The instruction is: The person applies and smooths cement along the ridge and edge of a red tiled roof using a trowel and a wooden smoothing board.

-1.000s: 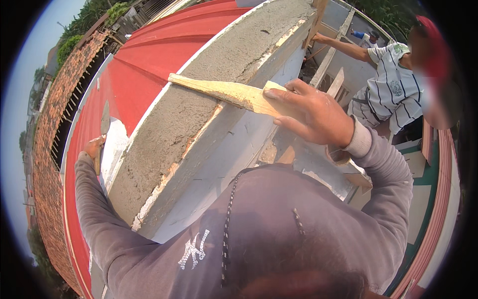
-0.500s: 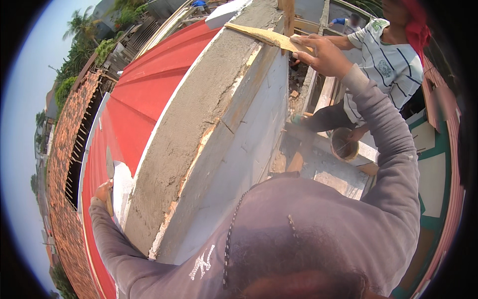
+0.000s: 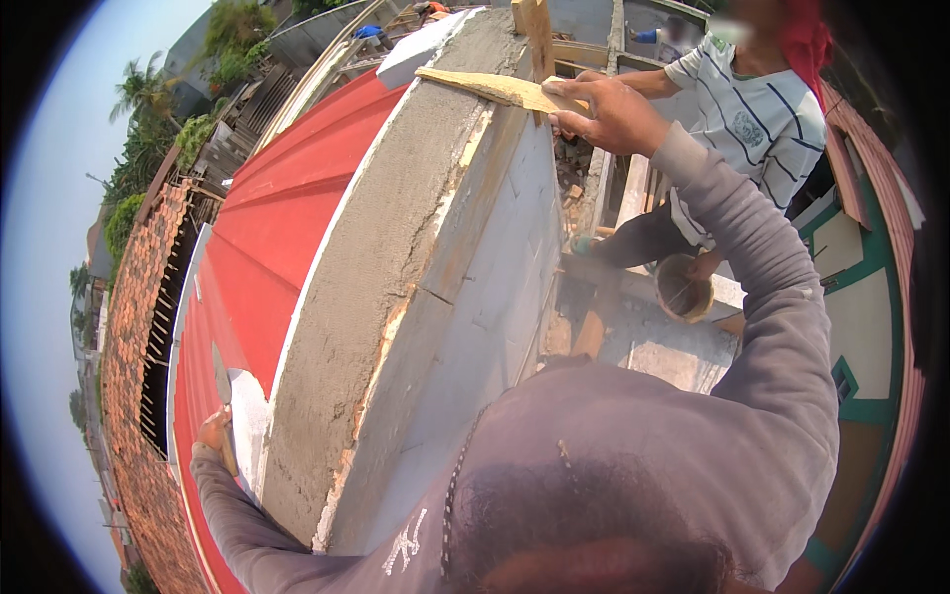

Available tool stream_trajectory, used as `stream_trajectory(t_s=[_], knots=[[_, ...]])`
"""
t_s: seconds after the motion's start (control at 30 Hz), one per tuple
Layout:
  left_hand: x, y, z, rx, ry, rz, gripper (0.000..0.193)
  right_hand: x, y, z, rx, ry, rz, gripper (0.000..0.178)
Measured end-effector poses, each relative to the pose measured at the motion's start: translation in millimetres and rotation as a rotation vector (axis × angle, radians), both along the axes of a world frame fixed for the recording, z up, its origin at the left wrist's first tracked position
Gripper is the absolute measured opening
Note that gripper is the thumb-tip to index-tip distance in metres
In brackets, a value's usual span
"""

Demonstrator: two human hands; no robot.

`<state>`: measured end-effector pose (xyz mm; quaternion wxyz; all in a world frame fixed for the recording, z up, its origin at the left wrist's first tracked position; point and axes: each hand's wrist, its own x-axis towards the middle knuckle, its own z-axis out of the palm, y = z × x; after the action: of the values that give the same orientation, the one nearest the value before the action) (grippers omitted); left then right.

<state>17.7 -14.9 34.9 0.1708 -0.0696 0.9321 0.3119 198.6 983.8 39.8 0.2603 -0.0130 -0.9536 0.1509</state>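
Note:
My right hand [image 3: 618, 117] is closed round one end of a flat, pale wooden strip [image 3: 505, 90]. The strip lies across the far part of a wall top coated in wet grey mortar [image 3: 366, 238], its narrow tip reaching the left edge. Low at the left, my left hand [image 3: 215, 432] grips the handle of a pointed trowel [image 3: 221, 376], blade pointing up and away. That hand is over the red metal roof [image 3: 262, 243], beside a white patch [image 3: 249, 421] at the wall's left edge. Rough mortar and a wooden board edge line the wall's right side.
At the right, a person in a striped white shirt [image 3: 752, 119] holds a bucket [image 3: 685, 289] among concrete beams and rubble. A wooden post [image 3: 535, 40] stands at the wall's far end. Tiled roofing [image 3: 148, 376] lies beyond the red roof. Another person [image 3: 675, 38] is farther back.
The whole view has shifted slightly. The wooden strip stays across the far part of the mortar, and both hands keep their holds. The trowel is still over the red roof.

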Motion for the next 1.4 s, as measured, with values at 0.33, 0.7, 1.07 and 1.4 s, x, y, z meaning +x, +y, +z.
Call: stream_trajectory(t_s=[0.33, 0.7, 1.07, 1.4], knots=[[2, -9, -2, 0.081, -0.004, 0.011, 0.065, -32, 61, 0, 0.043, 0.043, -0.095, 0.054], [2, 5, -7, -0.030, -0.024, 0.039, 0.068, -47, 47, 4, -0.035, 0.006, -0.196, 0.055], [-9, -38, -18, 0.048, 0.003, -0.021, 0.058, -2, 11, -8, -0.098, 0.080, -0.008, 0.059], [-15, -15, -18, -0.037, 0.031, -0.076, 0.063, -79, 59, 33, -0.043, -0.024, -0.193, 0.056]])
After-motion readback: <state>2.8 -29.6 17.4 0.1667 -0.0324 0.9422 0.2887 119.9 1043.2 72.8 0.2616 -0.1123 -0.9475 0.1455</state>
